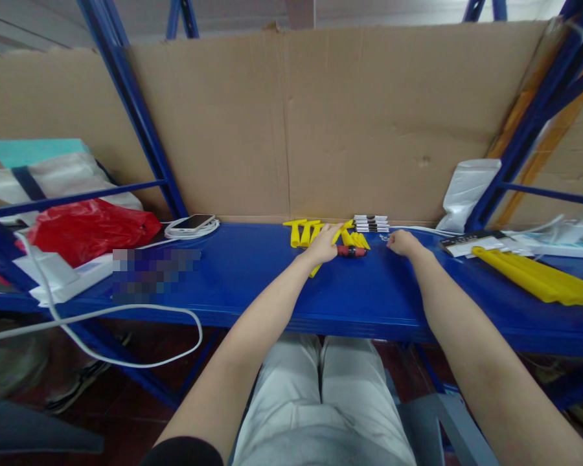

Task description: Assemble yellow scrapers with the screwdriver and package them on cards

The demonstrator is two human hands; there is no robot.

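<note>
My left hand (324, 242) is closed around a yellow T-shaped plastic piece (315, 270), part of which pokes out below the palm. More yellow T-shaped pieces (295, 234) lie just left of it, and shorter yellow pieces (355, 239) are to its right. Beside the fingers lies a red and black tool (352, 251), its left end hidden by the hand. My right hand (402, 243) rests low over the table with its fingers curled together; what they hold, if anything, is too small to see. Small silvery bits (383, 238) lie by its fingertips.
Behind stand stacked white and black packs (372, 223) against a cardboard wall (369, 123). At right are long yellow strips (539, 277) and a white pouch (469, 191). At left are a phone (197, 222) on a coiled cable, a red bag (92, 228) and a hanging white cable (140, 308).
</note>
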